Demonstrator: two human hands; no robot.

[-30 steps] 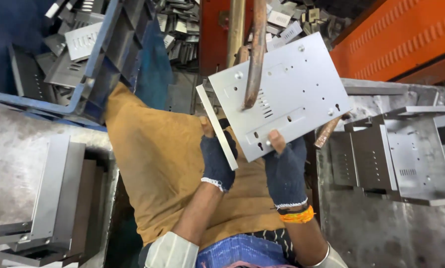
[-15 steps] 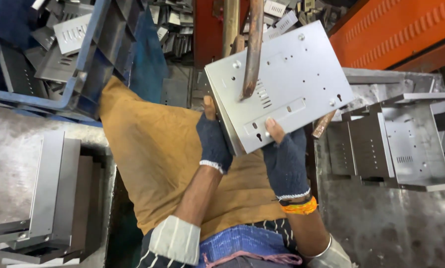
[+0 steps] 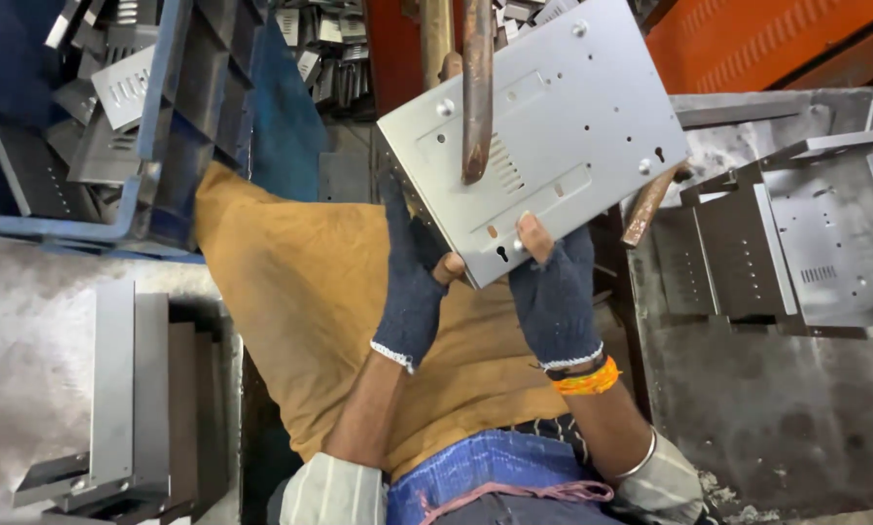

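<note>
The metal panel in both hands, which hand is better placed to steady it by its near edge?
Probably the right hand: its thumb lies on the metal panel face, while the left hand grips the side edge.

The left hand [image 3: 412, 292] and the right hand [image 3: 556, 297] each wear a dark blue knitted glove with a white-trimmed cuff, the fingertips cut off so the ends of the fingers show. An orange band [image 3: 585, 377] circles the right wrist just below the glove cuff, and a thin silver bangle [image 3: 639, 457] sits further up that forearm. Both sleeves [image 3: 334, 491] are pale, striped and rolled up, and a mustard-brown cloth [image 3: 305, 292] covers the lap above blue fabric with a pink cord at the waist.
</note>
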